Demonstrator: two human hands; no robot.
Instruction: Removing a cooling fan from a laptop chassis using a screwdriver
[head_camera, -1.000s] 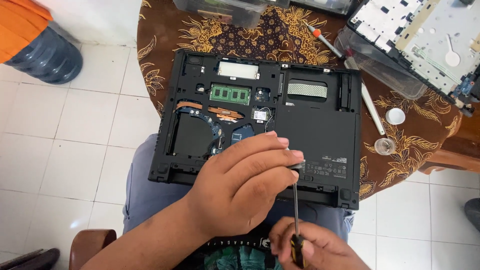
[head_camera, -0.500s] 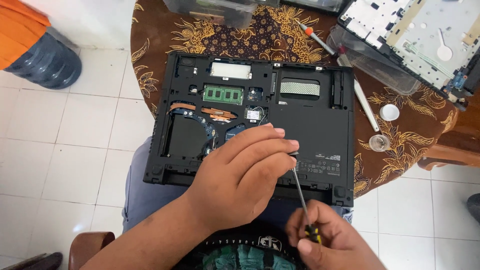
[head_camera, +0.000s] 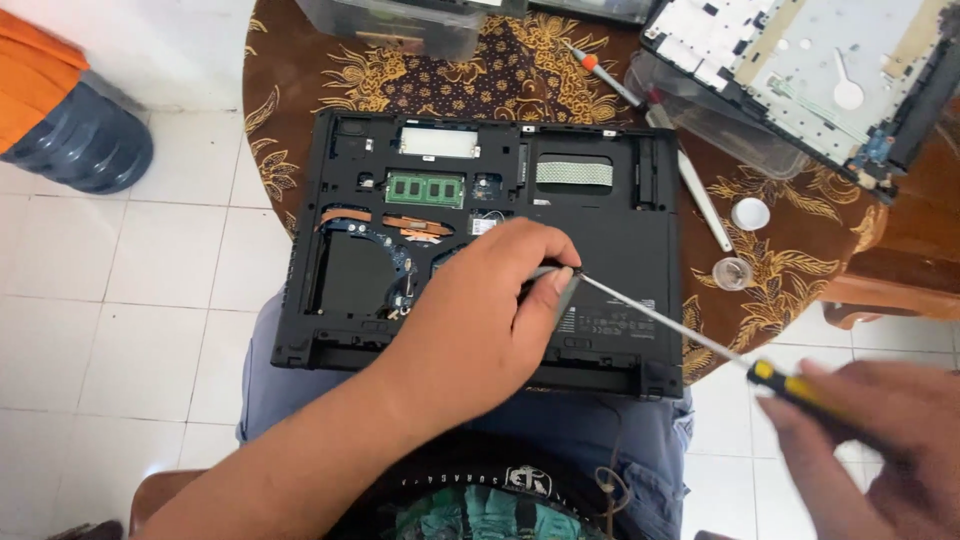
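An opened black laptop base (head_camera: 620, 230) lies upside down across my lap and the table edge, its green memory board (head_camera: 425, 189) and copper heat pipes exposed. My left hand (head_camera: 480, 320) rests on the middle of the base, thumb and fingers pinched around the tip of a long screwdriver (head_camera: 660, 322). My right hand (head_camera: 880, 440) grips the screwdriver's yellow and black handle at the lower right, off the laptop's edge. The shaft slants from lower right up to the left fingertips.
A round table with a brown floral cloth (head_camera: 790, 250) holds another dismantled laptop (head_camera: 800, 70), clear plastic boxes (head_camera: 400, 25), an orange-handled screwdriver (head_camera: 600, 72), a white stick tool (head_camera: 700, 195) and two small round caps (head_camera: 750, 213). A blue water jug (head_camera: 85, 145) stands on the white tiled floor.
My right hand swung the screwdriver handle from below the laptop out to the lower right, so the shaft now lies slanted instead of upright. The left hand kept its pinch at the tip.
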